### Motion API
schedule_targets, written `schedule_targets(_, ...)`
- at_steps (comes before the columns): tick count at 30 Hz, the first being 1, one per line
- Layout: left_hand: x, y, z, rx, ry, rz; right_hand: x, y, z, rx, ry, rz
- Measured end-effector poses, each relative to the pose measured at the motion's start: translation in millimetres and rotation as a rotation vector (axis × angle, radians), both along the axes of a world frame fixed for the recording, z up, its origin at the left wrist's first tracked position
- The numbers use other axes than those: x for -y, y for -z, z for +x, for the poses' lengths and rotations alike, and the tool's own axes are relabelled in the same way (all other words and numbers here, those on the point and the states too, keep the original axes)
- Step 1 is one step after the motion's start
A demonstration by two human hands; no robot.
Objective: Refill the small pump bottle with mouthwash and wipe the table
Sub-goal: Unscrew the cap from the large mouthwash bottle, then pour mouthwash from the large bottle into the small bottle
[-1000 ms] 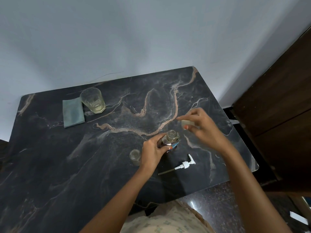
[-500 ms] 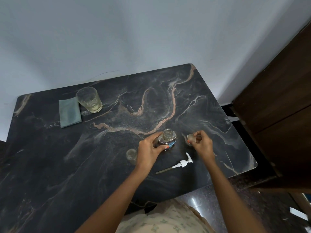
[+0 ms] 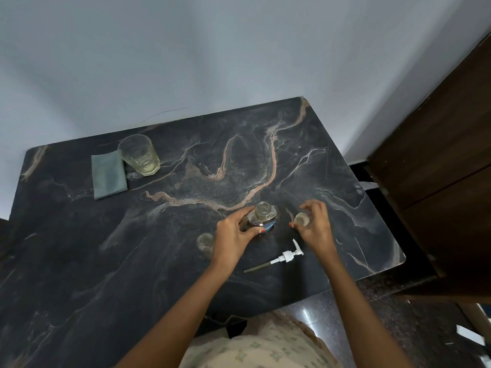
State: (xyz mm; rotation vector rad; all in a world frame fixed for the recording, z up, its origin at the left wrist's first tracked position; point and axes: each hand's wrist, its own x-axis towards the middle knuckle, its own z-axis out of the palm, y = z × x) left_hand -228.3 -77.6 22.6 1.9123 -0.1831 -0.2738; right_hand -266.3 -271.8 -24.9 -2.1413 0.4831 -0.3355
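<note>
the left grip [image 3: 233, 232] clasps the side of a clear, open-necked mouthwash bottle with a blue label [image 3: 261, 215], which stands upright at centre right of the frame on the dark marble bench with pale pink veins [image 3: 79, 248]. i judge this hold is meant to steady the bottle while its top is off. the right grip [image 3: 314, 225] pinches a small clear round cap [image 3: 301, 219] just right of the bottle and low over the bench; i cannot tell whether the cap touches the surface.

the small clear pump bottle [image 3: 205, 241] stands open just left of the left grip, near enough for a short pour. its white pump head with a long dip tube [image 3: 288, 254] lies flat below the hands, probably set aside so the neck is free.

at upper left, a clear glass tumbler holding a little pale yellow liquid [image 3: 139, 155] stands just beside a folded grey-green cloth [image 3: 109, 175]. both are well apart from the hands, and the cloth is likely waiting for the wipe.

the blue label carries print, but it is too small and blurred to read. no other writing shows.
</note>
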Motion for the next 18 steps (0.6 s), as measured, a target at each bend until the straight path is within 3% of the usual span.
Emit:
schedule_targets(6,0,-1,0,0.001,0.002,-0.016,-31,-25,8,-0.133,-0.432,0.289)
schedule_targets(10,0,-4,0,0.03,0.036,0.009,-46,-28,13,-0.111,-0.397,0.461)
schedule_targets(15,-7,-15,5,0.114,0.161,0.165,-50,-27,16,-0.101,-0.319,0.468)
schedule_targets(18,-29,-24,12,0.109,0.219,0.163,-52,-27,17,-0.114,-0.319,0.451)
